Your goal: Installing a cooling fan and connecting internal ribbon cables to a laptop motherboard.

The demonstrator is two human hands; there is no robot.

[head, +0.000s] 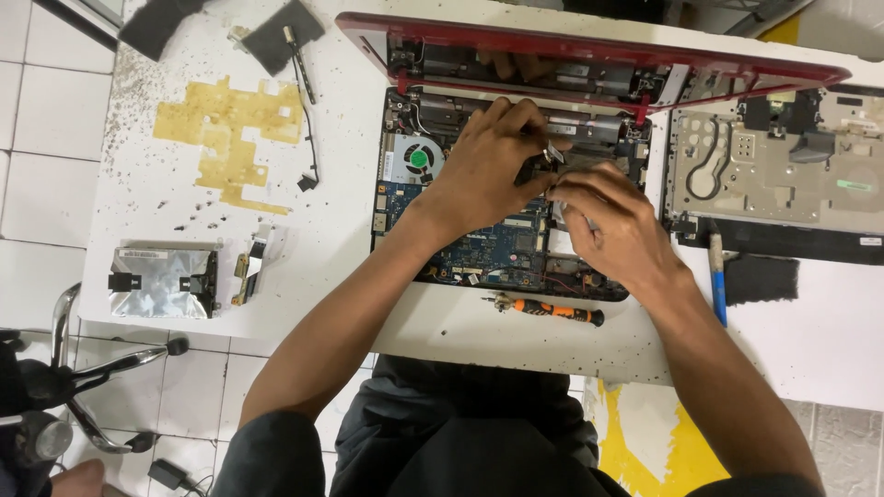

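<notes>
Opened laptop [479, 239] — blue board, fan exposed

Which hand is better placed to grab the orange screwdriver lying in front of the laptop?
Probably the right hand. It sits over the opened laptop just above the orange screwdriver, whose handle lies below its wrist. The left hand is farther up, near the hinge, fingers busy on a small part.

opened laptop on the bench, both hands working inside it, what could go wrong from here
Both the left hand and right hand pinch a small part over the bare laptop board; a hard tug might tear a thin cable or connector there. The orange screwdriver lies near the table edge by the forearms, so a nudge could send it off. Tiny dark specks, perhaps screws, sit loose and could get lost.
</notes>
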